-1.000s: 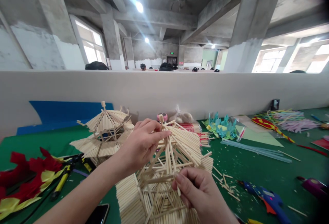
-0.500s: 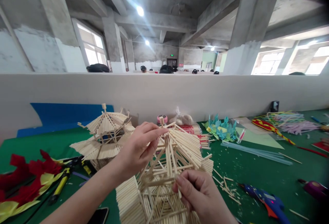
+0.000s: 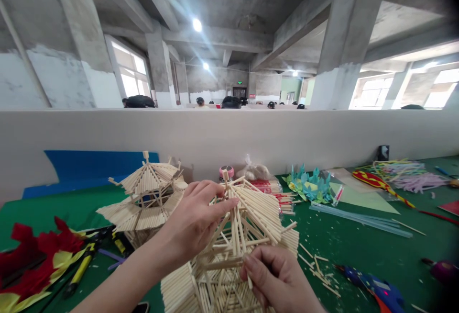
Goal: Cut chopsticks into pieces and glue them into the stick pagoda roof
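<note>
A pavilion-like model of thin wooden sticks [image 3: 256, 205] stands in front of me, its roof partly covered and the near side open. My left hand [image 3: 201, 215] reaches to the roof's peak, its fingertips on the upper ends of the sticks there. At the lower edge of the open side, my right hand [image 3: 267, 272] pinches a short wooden stick [image 3: 250, 282] between thumb and forefinger. A second stick pavilion [image 3: 150, 179] is behind and to the left.
On the green table [image 3: 322, 229] are a blue glue gun [image 3: 373, 284], stick scraps, teal paper flowers [image 3: 310, 184], packed sticks and clear strips at the right. Red and yellow fabric [image 3: 43, 251] and a yellow-black tool [image 3: 81, 266] lie left. A pale partition [image 3: 229, 136] stands behind.
The fingers of my left hand have spread apart slightly at the peak. My right hand remains at the lower edge with the stick. The view has tilted up a little.
</note>
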